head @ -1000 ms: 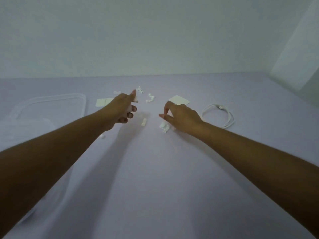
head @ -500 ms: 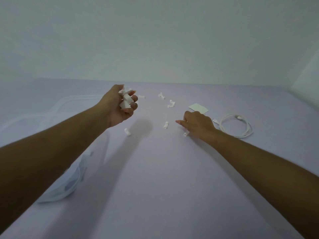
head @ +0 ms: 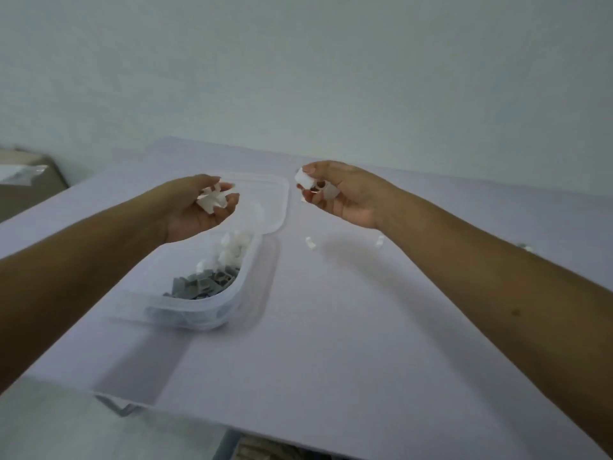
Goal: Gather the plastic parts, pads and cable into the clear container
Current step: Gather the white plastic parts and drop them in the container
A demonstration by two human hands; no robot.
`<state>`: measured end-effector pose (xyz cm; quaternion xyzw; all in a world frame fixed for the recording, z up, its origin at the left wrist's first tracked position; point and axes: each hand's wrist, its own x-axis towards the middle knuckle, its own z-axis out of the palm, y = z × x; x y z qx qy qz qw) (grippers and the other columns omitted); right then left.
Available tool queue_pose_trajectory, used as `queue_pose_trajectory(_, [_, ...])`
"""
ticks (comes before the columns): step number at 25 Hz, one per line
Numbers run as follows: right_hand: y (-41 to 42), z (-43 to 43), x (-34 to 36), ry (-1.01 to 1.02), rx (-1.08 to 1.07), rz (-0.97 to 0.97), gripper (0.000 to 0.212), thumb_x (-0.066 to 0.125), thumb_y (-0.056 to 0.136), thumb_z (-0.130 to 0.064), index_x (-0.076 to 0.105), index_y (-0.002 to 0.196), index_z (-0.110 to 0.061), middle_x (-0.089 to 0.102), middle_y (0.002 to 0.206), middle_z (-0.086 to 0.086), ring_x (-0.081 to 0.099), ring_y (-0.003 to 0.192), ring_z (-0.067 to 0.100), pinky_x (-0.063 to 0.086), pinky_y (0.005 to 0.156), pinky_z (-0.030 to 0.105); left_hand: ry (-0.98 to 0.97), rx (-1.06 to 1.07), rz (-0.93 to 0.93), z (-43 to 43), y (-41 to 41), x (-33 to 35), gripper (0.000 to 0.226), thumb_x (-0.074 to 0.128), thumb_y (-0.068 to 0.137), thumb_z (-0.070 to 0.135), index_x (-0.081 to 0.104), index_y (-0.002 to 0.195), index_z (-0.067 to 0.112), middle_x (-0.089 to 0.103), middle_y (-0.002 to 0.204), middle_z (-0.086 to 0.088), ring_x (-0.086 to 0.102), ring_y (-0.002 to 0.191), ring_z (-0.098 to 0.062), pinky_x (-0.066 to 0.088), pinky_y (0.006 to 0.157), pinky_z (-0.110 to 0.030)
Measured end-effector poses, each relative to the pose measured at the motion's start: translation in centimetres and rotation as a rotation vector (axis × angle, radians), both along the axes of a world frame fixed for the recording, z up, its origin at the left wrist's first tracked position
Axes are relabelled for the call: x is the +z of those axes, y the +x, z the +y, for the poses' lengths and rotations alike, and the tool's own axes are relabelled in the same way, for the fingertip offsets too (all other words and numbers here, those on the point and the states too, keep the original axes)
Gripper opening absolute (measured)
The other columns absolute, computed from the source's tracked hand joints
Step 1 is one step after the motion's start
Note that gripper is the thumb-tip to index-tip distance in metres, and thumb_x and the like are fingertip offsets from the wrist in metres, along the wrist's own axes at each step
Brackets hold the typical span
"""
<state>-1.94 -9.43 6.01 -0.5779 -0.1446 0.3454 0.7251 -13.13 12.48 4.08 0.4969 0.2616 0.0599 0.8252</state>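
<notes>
Left hand [head: 195, 210], palm up, fingers curled: a cluster of small white plastic parts [head: 213, 199] is cupped in it, held above the far end of the container. Right hand [head: 345, 197], raised over the surface: one white plastic piece [head: 306, 178] is pinched between thumb and fingertips, and further pale pieces are gripped against the palm.

Below the left hand, a clear plastic container with rounded corners [head: 195, 305] is seen resting open on the surface. Its long axis is directed away from the viewer, slanting slightly to the right; its left side is hidden by the forearm. A layer of small grey plastic parts [head: 202, 283] is held in its near half, and a heap of white parts [head: 234, 249] in its far half. A clear flat lid [head: 277, 207] is laid just beyond the far end; contact cannot be judged.

Two loose white parts [head: 310, 243] [head: 380, 240] are left on the surface under the right hand, well apart from the container.

The work surface is a matt lavender tabletop [head: 331, 343], backed by a plain pale wall [head: 298, 78]. A brown cardboard box [head: 26, 190] is visible beyond the left edge.
</notes>
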Motion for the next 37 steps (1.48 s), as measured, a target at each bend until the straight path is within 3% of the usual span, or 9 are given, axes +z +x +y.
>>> queue_pose_trajectory(3, [-2.5, 4.9, 0.8, -0.208, 0.225, -0.366, 0.005, 0.064, 0.089, -0.005, 0.063, 0.093, -0.007, 0.061, 0.089, 0.01, 0.072, 0.069, 0.021, 0.058, 0.061, 0.019, -0.022, 0.071, 0.125, 2.7, -2.0, -1.6, 0.019, 0.043, 0.099, 0.014, 0.054, 0.098, -0.001, 0.055, 0.105, -0.019, 0.06, 0.089, -0.025, 0.059, 0.065, -0.033])
queue_pose_trajectory(6, [-4.3, 9.2, -0.2, -0.595, 0.383, -0.977, 0.012, 0.064, 0.089, -0.007, 0.066, 0.1, -0.003, 0.061, 0.094, 0.009, 0.072, 0.076, 0.026, 0.061, 0.067, 0.026, -0.002, 0.066, 0.226, 3.5, -2.5, -3.0, 0.023, 0.044, 0.099, 0.019, 0.054, 0.095, -0.001, 0.054, 0.111, -0.02, 0.056, 0.103, -0.03, 0.057, 0.082, -0.038])
queue_pose_trajectory(10, [-4.2, 12.1, -2.6, -0.914, 0.479, -1.588, 0.011, 0.068, 0.085, -0.01, 0.068, 0.096, -0.011, 0.06, 0.103, 0.006, 0.062, 0.095, 0.023, 0.049, 0.075, 0.029, 0.117, -0.014, 0.283, 2.3, -2.1, -3.9, 0.033, 0.042, 0.099, 0.031, 0.051, 0.103, -0.001, 0.051, 0.102, -0.019, 0.05, 0.075, -0.024, 0.044, 0.066, -0.033])
queue_pose_trajectory(15, [-3.0, 11.7, -2.4, -0.927, 0.473, -1.47, 0.018, 0.072, 0.083, -0.018, 0.071, 0.098, -0.009, 0.067, 0.1, 0.005, 0.064, 0.095, 0.021, 0.051, 0.077, 0.028, 0.187, -0.117, 0.299, 1.5, -2.0, -4.1, 0.046, 0.034, 0.099, 0.043, 0.053, 0.09, 0.003, 0.044, 0.082, -0.007, 0.04, 0.069, -0.017, 0.037, 0.07, -0.029])
queue_pose_trajectory(18, [-2.3, 9.8, -0.5, -0.76, 0.369, -1.387, 0.018, 0.072, 0.083, -0.015, 0.074, 0.097, -0.005, 0.073, 0.098, 0.008, 0.067, 0.091, 0.019, 0.054, 0.086, 0.031, 0.233, -0.096, 0.292, 1.8, -2.4, -4.3, 0.055, 0.037, 0.099, 0.043, 0.049, 0.128, -0.002, 0.046, 0.12, -0.011, 0.048, 0.111, -0.019, 0.036, 0.105, -0.037])
queue_pose_trajectory(20, [-1.2, 7.4, 0.9, -0.706, 0.296, -1.32, 0.017, 0.071, 0.083, -0.013, 0.073, 0.097, -0.004, 0.073, 0.095, 0.007, 0.067, 0.083, 0.014, 0.054, 0.082, 0.025, 0.322, -0.049, 0.261, 1.4, -2.5, -3.9, 0.051, 0.041, 0.099, 0.039, 0.049, 0.132, 0.002, 0.029, 0.153, -0.012, 0.028, 0.141, -0.025, 0.026, 0.116, -0.043])
queue_pose_trajectory(25, [3.2, -1.7, 0.7, -0.756, 0.087, -1.091, 0.01, 0.066, 0.085, -0.007, 0.069, 0.092, 0.001, 0.069, 0.075, 0.007, 0.069, 0.059, 0.006, 0.055, 0.066, 0.023, 1.132, 0.143, 0.133, -2.6, -1.0, -1.5, 0.039, 0.043, 0.098, 0.036, 0.053, 0.128, 0.013, 0.037, 0.142, -0.012, 0.04, 0.128, -0.033, 0.034, 0.101, -0.039])
queue_pose_trajectory(29, [4.9, -9.1, -2.4, -1.098, -0.015, -1.191, 0.026, 0.058, 0.093, -0.03, 0.063, 0.079, -0.008, 0.056, 0.062, -0.006, 0.058, 0.05, 0.008, 0.046, 0.059, 0.024, 1.673, -0.126, -0.143, -8.6, 2.6, -1.2, 0.035, 0.042, 0.099, 0.032, 0.053, 0.123, 0.008, 0.046, 0.126, -0.017, 0.043, 0.117, -0.035, 0.036, 0.098, -0.041])
queue_pose_trajectory(37, [5.7, -17.6, -9.2, -1.451, -0.246, -1.001, 0.034, 0.039, 0.1, -0.035, 0.058, 0.103, -0.007, 0.06, 0.104, 0.017, 0.06, 0.102, 0.034, 0.038, 0.073, 0.032, 1.798, -0.212, 0.4, -12.9, 8.6, -8.1, 0.045, 0.038, 0.099, 0.042, 0.043, 0.124, 0.005, 0.059, 0.12, -0.019, 0.059, 0.11, -0.037, 0.044, 0.082, -0.038])
